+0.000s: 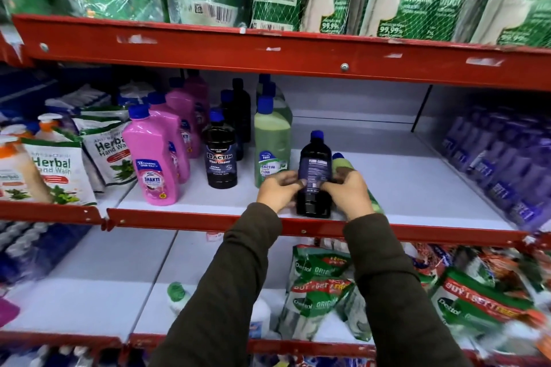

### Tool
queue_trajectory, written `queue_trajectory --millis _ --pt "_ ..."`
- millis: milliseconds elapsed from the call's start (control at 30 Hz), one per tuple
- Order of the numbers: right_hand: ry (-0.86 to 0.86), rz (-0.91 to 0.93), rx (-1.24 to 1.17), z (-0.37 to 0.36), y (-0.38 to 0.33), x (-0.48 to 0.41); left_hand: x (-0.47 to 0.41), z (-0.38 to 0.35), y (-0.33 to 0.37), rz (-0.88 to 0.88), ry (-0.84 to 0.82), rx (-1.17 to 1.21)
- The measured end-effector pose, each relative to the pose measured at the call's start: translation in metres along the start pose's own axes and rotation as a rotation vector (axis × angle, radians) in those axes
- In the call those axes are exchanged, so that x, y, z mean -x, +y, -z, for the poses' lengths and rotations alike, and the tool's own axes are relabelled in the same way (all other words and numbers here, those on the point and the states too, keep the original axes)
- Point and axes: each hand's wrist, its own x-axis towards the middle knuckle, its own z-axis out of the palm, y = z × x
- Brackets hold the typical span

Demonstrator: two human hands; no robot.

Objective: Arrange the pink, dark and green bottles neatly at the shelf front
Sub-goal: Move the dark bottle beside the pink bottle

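Both my hands grip one dark bottle (315, 164) with a blue cap, upright at the front edge of the white shelf (402, 185), its back label facing me. My left hand (277, 189) holds its left side, my right hand (348, 192) its right side. A green bottle (343, 162) lies tilted behind my right hand, mostly hidden. To the left stand rows running back: pink bottles (152, 158), dark bottles (221, 155) and green bottles (272, 140).
Herbal hand-wash pouches (56, 170) fill the shelf to the left. Purple bottles (504, 167) line the right side. A red shelf lip (208, 219) runs along the front. Green refill packs (328, 286) lie on the shelf below, and more hang above.
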Motion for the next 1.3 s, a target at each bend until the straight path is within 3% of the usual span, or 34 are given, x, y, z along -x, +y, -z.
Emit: queue_trajectory --millis 100,233,500,800,1067,1300 --pt "-0.018 0.069 -0.178 0.010 -0.005 0.010 0.013 0.005 0.011 -0.159 -0.049 -0.018" --pt "0.009 0.183 -0.185 0.009 -0.017 0.030 0.025 0.027 0.019 -0.281 -0.073 -0.056" --pt "-0.058 0.332 -0.227 -0.070 -0.045 0.062 0.044 0.114 0.013 -0.418 0.091 -0.116" --pt "-0.103 0.374 -0.178 -0.156 -0.052 0.080 0.045 0.189 -0.014 -0.368 0.189 -0.105" --pt "-0.076 0.389 -0.161 -0.166 -0.046 0.080 0.038 0.194 -0.026 -0.367 0.168 -0.059" --pt "-0.019 0.361 -0.339 -0.164 -0.035 0.085 0.041 0.192 -0.025 -0.358 0.143 0.080"
